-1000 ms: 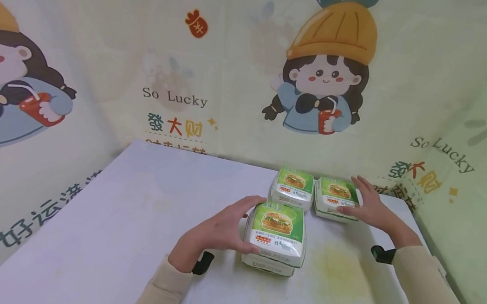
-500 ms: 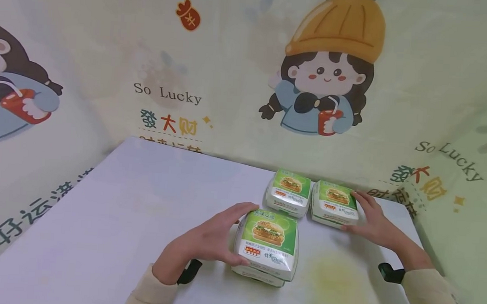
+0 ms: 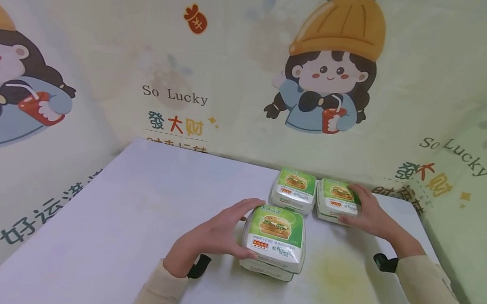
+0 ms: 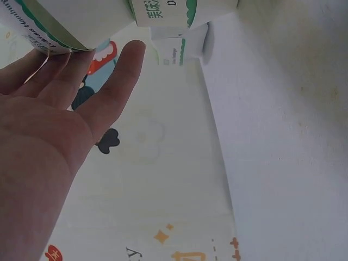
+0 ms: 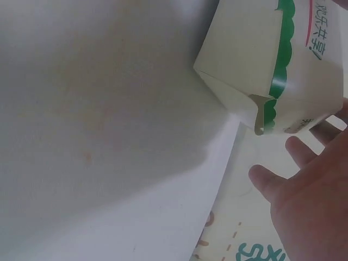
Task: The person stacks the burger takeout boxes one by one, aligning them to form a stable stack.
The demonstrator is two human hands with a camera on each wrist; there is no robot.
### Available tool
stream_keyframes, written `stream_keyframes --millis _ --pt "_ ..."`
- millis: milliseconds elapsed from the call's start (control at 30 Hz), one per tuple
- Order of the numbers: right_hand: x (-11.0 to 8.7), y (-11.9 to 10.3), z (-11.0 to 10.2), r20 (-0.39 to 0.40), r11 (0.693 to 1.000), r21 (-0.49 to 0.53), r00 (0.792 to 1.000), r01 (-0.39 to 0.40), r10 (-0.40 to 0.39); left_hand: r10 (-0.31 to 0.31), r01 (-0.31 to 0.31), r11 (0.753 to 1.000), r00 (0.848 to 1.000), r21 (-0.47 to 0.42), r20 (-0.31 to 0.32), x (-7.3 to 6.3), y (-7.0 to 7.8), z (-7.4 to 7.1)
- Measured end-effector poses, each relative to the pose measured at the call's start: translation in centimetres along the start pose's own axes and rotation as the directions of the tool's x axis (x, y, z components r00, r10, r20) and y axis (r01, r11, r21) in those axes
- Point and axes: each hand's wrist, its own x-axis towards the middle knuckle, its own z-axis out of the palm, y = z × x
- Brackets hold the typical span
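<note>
In the head view, my left hand [image 3: 218, 229] grips the upper burger box [image 3: 276, 237] by its left side, thumb at the front and fingers behind. Beneath it shows a lower burger box [image 3: 263, 270], set slightly off. My right hand [image 3: 371, 215] holds the right rear burger box [image 3: 336, 202] at its right side, thumb low at the front corner. In the left wrist view, fingertips meet the box [image 4: 89, 22] while the index finger [image 4: 122, 81] sticks out straight. The right wrist view has the box [image 5: 244, 54] beside bent fingers [image 5: 266, 182].
Another burger box [image 3: 294, 190] sits at the back, just left of the right rear one. All stand on a white table [image 3: 139, 220] with a yellowish stain [image 3: 340, 283]. A printed curtain [image 3: 239, 77] hangs close behind the table's back edge.
My right hand has come down and in around the right rear box; its fingers stood higher above the box before. My left hand keeps its hold, and the boxes stay about where they were.
</note>
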Motion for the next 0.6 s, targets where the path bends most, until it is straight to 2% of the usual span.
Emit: stream_keyframes --millis 133,333,600 --pt "-0.3 -0.4 0.4 -0.008 1.0 -0.024 1.0 0.0 0.0 -0.005 0.005 1.0 1.0 -0.004 -0.007 0.0 -0.1 0.1" --pt "-1.4 0.0 1.3 0.002 1.0 0.022 1.0 -0.019 0.019 -0.021 0.021 1.0 1.0 -0.012 0.012 -0.1 -0.2 0.8" --pt "-1.3 -0.1 1.3 -0.007 0.997 0.059 0.999 -0.041 0.042 0.021 -0.021 1.0 1.0 -0.023 -0.016 0.0 0.1 0.4"
